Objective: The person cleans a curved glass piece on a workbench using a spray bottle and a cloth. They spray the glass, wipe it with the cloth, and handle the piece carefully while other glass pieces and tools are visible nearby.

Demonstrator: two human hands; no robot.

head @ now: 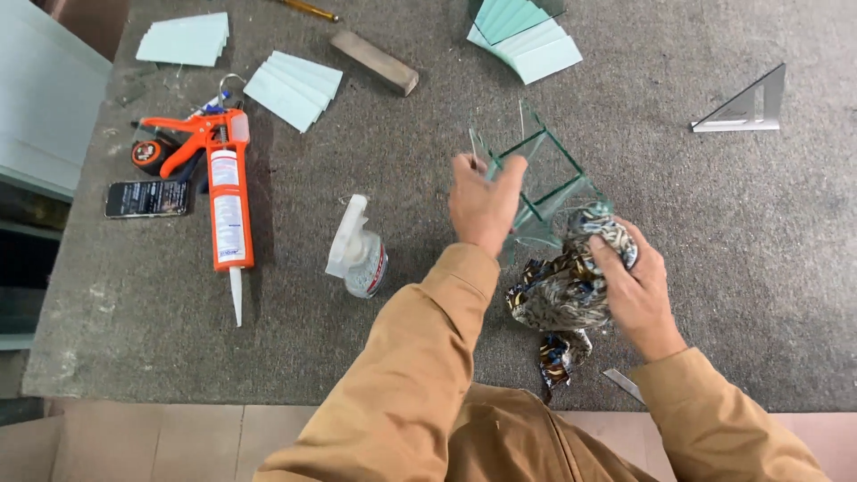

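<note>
Glass was being wiped, I judged: the left hand clamped its fingers on the rim of a small glass rack near the middle of the grey table, while the right hand, fingers closed on a patterned rag, pressed it against the rack's near side. Turning the rack would call for a careful grip on those sharp edges.

Glazing workshop, carpeted bench w/ cut glass strips, orange caulk gun, spray bottle, sharpening stone

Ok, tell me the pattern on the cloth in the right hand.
The cloth has a mottled brown, black and blue camouflage-like print; the head view shows it.
</note>
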